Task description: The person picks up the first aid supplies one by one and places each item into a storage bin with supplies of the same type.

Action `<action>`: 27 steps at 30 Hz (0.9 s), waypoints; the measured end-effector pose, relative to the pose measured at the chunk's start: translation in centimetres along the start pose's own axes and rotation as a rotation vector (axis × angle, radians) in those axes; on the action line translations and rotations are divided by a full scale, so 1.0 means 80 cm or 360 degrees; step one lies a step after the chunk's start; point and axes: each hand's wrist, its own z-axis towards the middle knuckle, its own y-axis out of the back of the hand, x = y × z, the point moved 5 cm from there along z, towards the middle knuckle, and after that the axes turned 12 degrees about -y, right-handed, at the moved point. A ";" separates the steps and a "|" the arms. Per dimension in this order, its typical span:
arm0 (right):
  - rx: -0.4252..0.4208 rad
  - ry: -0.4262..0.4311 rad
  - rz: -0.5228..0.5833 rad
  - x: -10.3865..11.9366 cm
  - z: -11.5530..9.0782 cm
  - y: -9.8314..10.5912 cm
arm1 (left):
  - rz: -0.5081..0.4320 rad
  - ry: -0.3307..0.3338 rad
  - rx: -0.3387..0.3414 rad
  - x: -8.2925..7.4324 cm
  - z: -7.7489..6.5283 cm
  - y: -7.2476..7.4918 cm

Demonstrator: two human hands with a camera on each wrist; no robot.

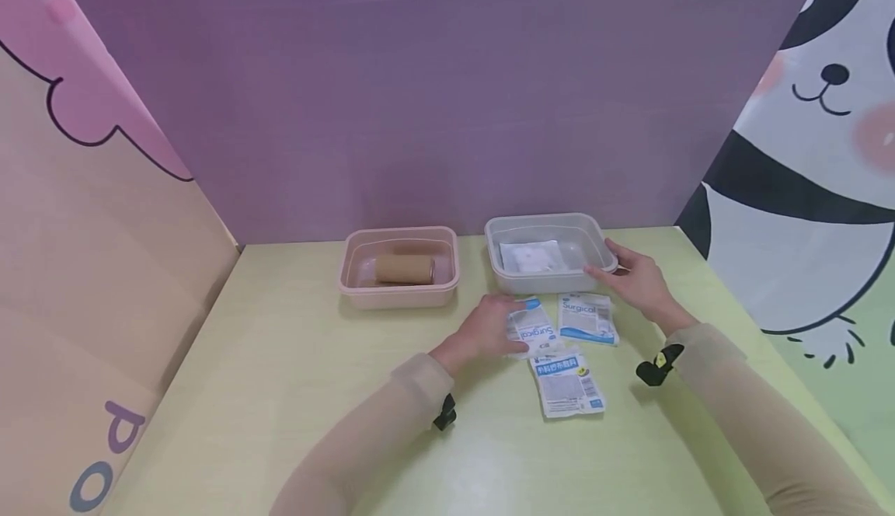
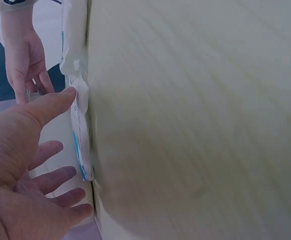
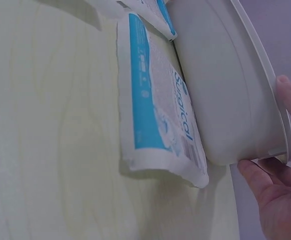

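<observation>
Now the left hand (image 1: 485,328) has wide fingers (image 2: 55,181) about the left Surgical packet (image 1: 540,334) on the desk (image 1: 280,392); the right hand (image 1: 639,286) pinches the grey tub (image 1: 534,284). Grasping seems in hand, so next move probably needs gentle closing.

Left bin (image 1: 398,298) and right bin (image 1: 534,284) stand side by side at the table's (image 1: 280,392) far edge, mid-frame.
A roll (image 1: 404,269) lies in the left bin, a pack (image 1: 530,256) in the right bin. Before the latter, right of centre, lie a left packet (image 1: 540,332) and a right packet (image 1: 587,319); a front packet (image 1: 568,385) lies lower.
</observation>
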 end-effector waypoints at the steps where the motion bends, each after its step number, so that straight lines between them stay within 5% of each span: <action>1: 0.0001 0.0000 0.0008 0.000 0.000 0.000 | 0.0024 -0.0006 0.0011 0.000 0.001 -0.001; 15: 0.0028 -0.0047 0.0013 -0.002 0.000 0.000 | -0.0073 0.0088 0.0114 0.002 0.010 -0.009; 27: 0.0039 -0.0079 -0.0013 -0.003 0.001 -0.001 | -0.0010 0.0144 0.0065 0.000 0.010 -0.006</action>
